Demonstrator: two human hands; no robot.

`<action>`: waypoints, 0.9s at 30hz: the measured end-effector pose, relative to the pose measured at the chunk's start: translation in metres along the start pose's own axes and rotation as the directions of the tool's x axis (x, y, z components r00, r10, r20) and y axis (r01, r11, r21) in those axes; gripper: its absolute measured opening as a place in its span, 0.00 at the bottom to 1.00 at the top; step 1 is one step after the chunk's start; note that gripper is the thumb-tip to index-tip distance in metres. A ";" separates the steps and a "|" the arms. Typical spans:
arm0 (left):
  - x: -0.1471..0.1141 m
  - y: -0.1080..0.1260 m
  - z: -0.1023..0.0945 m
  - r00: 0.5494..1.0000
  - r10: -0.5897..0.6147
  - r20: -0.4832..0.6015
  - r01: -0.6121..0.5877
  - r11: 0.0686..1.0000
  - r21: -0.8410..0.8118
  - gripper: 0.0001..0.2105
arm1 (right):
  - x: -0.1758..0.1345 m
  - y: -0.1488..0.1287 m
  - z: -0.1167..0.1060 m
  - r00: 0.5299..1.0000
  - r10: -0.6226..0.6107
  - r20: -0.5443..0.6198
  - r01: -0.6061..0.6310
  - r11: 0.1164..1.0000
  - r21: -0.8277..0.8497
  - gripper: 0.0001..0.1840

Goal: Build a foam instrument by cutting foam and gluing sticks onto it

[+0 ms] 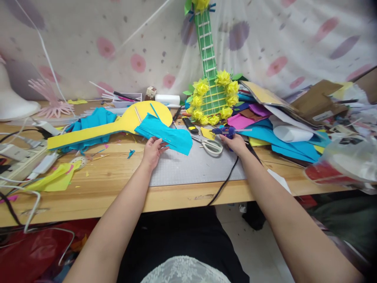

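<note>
My left hand (153, 152) pinches the lower edge of a blue crepe paper piece (173, 135) with a thin stick along it. Behind that paper lies a yellow guitar-shaped cutout (123, 121), its long neck pointing left. A blue glue gun (228, 132) is in my right hand (235, 144), its fingers wrapped round the handle and a glue stick showing at the back. Between my hands, white-handled scissors (212, 147) rest on the grey cutting mat (191, 173). A yellow and black utility knife (191, 125) lies just beyond them.
A green paper guitar (209, 63) with yellow flowers leans against the curtain. Coloured paper sheets (282, 135) pile up at right, near a plastic-bagged cup (332, 169). Power strips (20, 163) with cables crowd the left. The glue gun's black cord (225, 182) hangs over the table edge.
</note>
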State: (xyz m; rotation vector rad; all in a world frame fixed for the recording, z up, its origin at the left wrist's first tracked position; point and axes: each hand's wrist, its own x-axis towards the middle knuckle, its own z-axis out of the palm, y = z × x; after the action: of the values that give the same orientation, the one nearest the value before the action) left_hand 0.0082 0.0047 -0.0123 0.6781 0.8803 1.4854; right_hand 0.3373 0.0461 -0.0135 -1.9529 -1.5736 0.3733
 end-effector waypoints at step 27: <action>-0.001 0.001 -0.002 0.990 0.114 -0.082 -0.117 0.993 -0.029 0.13 | -0.075 -0.154 0.095 0.910 -0.323 0.258 0.067 0.731 0.679 0.11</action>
State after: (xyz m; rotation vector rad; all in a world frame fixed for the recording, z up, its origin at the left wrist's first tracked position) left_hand 0.0063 0.0035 -0.0122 0.6573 0.8878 1.6373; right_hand 0.1435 0.0188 -0.0056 -1.1864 -1.5525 1.0898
